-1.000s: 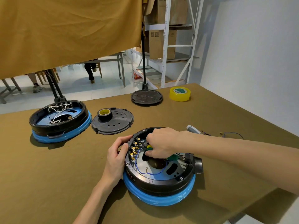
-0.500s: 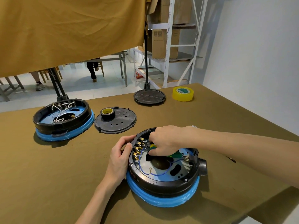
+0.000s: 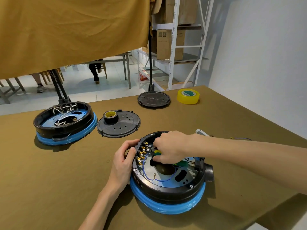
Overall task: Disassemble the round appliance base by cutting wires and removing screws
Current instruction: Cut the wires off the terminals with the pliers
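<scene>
Left hand (image 3: 123,161) grips rim of open round appliance base (image 3: 167,176) | right hand (image 3: 167,147) holds green-yellow tool handle (image 3: 157,152) inside, by brass terminals (image 3: 141,153) | blue wire (image 3: 159,179) loose.

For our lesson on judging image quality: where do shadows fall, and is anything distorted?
Head view: soft shadow lies left of the far blue-rimmed round base; the white metal shelving leans from wide-angle distortion; the right hand hides the green-and-yellow tool handle inside the near black round base.

At lower centre the round base (image 3: 167,185) has a glossy black plastic rim and shiny blue film, resting on matt olive cloth (image 3: 49,180); upper left hangs matt mustard fabric (image 3: 71,30).
</scene>
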Tool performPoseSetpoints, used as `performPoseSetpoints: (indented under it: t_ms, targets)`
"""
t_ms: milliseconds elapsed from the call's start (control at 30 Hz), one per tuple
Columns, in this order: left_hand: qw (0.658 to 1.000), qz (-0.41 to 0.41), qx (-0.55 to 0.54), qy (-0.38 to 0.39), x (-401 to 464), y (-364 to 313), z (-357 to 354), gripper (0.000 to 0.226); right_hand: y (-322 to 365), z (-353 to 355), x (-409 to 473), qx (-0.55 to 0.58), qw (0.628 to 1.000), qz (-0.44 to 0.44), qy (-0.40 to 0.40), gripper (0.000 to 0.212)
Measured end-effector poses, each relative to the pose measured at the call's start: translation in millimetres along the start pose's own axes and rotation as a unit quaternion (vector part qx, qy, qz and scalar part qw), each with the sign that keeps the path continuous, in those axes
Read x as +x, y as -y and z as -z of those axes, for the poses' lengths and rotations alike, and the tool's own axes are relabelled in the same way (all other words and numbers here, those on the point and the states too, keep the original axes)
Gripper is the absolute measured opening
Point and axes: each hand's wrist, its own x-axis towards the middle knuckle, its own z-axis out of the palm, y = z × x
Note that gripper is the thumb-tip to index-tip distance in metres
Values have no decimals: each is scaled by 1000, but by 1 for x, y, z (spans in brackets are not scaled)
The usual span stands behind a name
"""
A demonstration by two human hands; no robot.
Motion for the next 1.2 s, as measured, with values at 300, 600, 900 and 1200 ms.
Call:
performPoseSetpoints:
  t_ms: [300,600,900,1200]
  targets:
    - [1000,1,-2,3,1,1,1,36,0,2,-2,36,999,-5,0,47]
    - [1000,7,-9,2,1,0,0,35,-1,-4,-5,40,999,-1,-26,41]
    - [1000,6,-10,-2,1,0,-1,35,-6,-8,-1,114,993,-29,6,47]
    - [1000,4,-15,-3,2,2,-1,37,-8,5,-2,102,994,-5,35,50]
